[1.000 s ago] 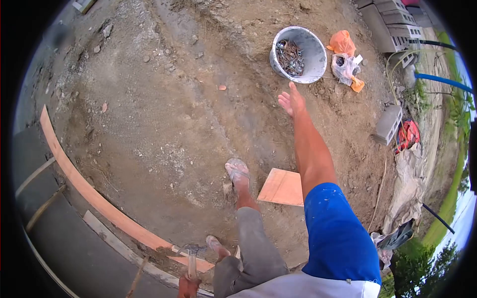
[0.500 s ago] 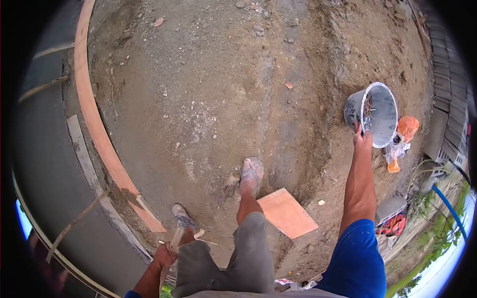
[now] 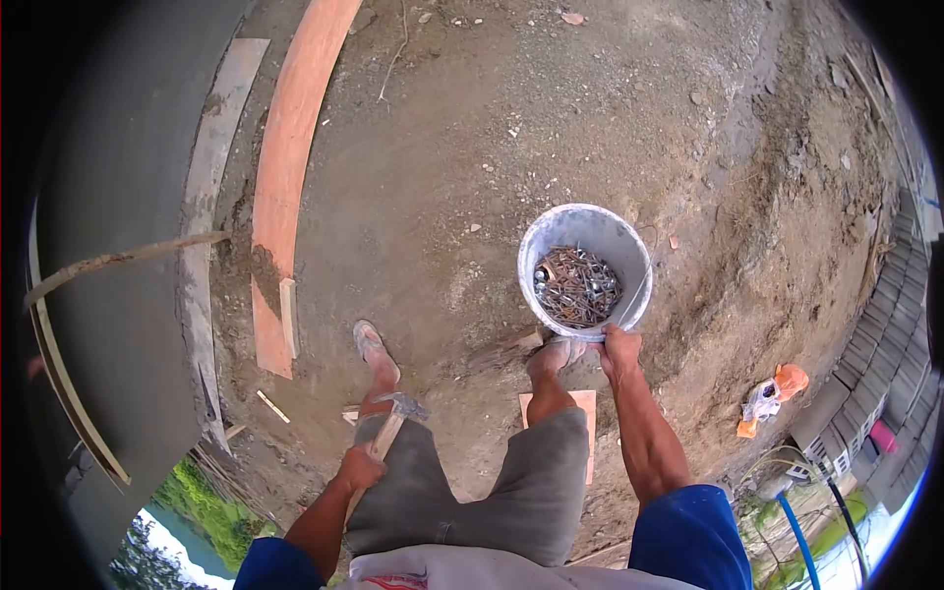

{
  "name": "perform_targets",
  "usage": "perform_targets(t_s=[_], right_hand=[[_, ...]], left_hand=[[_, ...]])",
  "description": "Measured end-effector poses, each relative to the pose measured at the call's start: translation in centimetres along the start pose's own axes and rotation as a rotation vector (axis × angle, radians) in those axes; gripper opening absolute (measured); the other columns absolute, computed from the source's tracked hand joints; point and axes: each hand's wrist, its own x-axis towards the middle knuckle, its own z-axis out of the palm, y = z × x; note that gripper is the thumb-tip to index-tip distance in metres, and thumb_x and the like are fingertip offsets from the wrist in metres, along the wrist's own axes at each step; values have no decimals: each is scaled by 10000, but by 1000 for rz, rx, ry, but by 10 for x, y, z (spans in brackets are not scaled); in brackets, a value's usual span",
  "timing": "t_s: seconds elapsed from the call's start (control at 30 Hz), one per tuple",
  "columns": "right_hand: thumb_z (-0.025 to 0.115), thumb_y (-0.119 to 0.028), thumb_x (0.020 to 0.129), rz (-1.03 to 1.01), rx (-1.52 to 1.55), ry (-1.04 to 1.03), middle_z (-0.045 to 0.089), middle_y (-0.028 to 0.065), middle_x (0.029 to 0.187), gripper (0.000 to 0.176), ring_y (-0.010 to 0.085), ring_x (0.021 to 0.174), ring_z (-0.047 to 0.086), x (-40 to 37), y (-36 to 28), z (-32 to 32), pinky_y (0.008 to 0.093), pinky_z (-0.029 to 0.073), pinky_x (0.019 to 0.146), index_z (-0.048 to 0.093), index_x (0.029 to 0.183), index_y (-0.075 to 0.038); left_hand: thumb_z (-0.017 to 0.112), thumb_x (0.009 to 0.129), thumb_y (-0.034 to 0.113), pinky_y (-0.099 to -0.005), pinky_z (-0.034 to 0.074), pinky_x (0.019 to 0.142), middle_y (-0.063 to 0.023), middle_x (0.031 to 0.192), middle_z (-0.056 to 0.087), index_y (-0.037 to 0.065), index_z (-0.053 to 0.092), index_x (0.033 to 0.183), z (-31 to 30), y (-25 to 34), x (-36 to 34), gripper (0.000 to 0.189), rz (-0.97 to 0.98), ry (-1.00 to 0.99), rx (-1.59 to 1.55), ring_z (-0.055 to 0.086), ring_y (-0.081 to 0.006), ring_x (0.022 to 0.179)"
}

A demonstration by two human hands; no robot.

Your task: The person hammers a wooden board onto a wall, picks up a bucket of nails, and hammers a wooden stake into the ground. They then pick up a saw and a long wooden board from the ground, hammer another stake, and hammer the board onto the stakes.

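Note:
My right hand (image 3: 619, 351) grips the near rim of a grey bucket (image 3: 629, 258), out ahead of my right foot. A heap of nails (image 3: 578, 285), some rusty brown and some shiny, covers the bucket's bottom. Down at my left thigh, my left hand (image 3: 364, 469) is wrapped around the wooden handle of a hammer (image 3: 391, 429), whose metal head points forward. Behind my right leg lies a square piece of plywood (image 3: 588, 401) on the dirt.
Along my left run an orange-brown plank (image 3: 285, 167), a grey board (image 3: 222, 128) and smooth grey wet-looking concrete (image 3: 118, 177) crossed by a stick (image 3: 123, 261). An orange plastic bag (image 3: 790, 380) lies to the right, near stacked roof tiles (image 3: 875, 344). The dirt ground (image 3: 423, 197) is uneven.
The bucket has come from the far right to in front of me, tipped more upright so its nails show. I have turned and moved closer to the planks; the hammer stays in my left hand.

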Motion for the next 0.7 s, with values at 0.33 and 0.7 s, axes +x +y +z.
perform_targets(t_s=[0.33, 0.7], right_hand=[[619, -78, 863, -378, -556, -398, 633, 164, 789, 213, 224, 602, 636, 74, 70, 320, 323, 582, 469, 579, 917, 124], [714, -295, 776, -799, -1268, -127, 690, 191, 775, 352, 282, 720, 691, -40, 62, 305, 385, 536, 756, 699, 953, 9]], left_hand=[[667, 700, 111, -327, 514, 466, -135, 636, 629, -85, 609, 991, -55, -27, -19, 355, -282, -174, -421, 635, -188, 490], [660, 732, 101, -319, 483, 435, -107, 617, 613, -72, 580, 975, -80, -75, -7, 309, -225, -263, -599, 609, -175, 448]])
